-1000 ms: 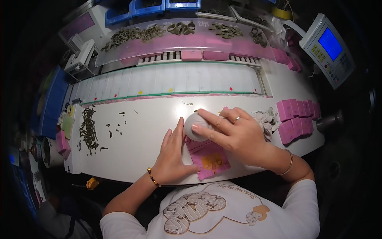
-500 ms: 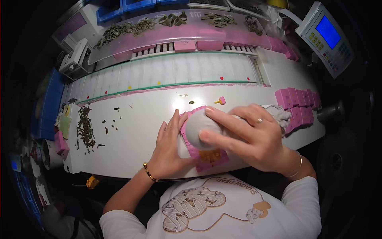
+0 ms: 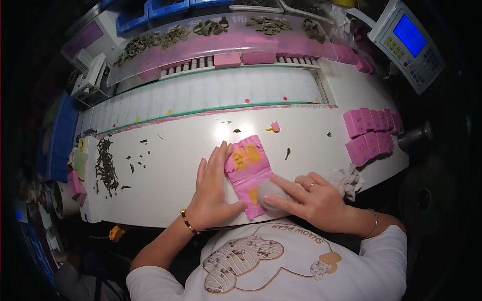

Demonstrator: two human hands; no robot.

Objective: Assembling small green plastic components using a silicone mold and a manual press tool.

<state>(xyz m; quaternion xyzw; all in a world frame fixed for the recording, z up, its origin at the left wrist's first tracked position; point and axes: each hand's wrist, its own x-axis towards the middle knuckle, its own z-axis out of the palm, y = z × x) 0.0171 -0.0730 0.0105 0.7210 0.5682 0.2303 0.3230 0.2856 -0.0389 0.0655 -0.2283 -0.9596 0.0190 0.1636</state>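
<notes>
A pink, flat, rubbery-looking mold [image 3: 246, 176] with yellow patches lies on the white table in front of me, creased across its middle. Along its left edge rests my left hand [image 3: 213, 193], fingers stretched out and the thumb touching the mold's near corner. My right hand [image 3: 316, 203] grips a pale grey, rounded cloth pouch [image 3: 270, 194] from above, over the mold's near right side. The pouch hides part of that side. Past the mold's far end lie a small pink-and-yellow scrap [image 3: 273, 127] and a dark green bit [image 3: 237, 131]. Another green piece [image 3: 287, 153] lies to its right.
A crumpled grey-white cloth [image 3: 347, 182] lies beyond my right hand, near stacked pink blocks [image 3: 369, 135]. Dark green pieces [image 3: 106, 168] are heaped at left. Behind runs a strip of white panels [image 3: 201, 90], below a clear shelf [image 3: 221, 44]. A control panel [image 3: 409, 45] overhangs the right.
My right hand has brought the pouch down toward me, uncovering the mold's far half and the green pieces to its right. Coloured dots on the white panels have shifted left. My left hand stays put.
</notes>
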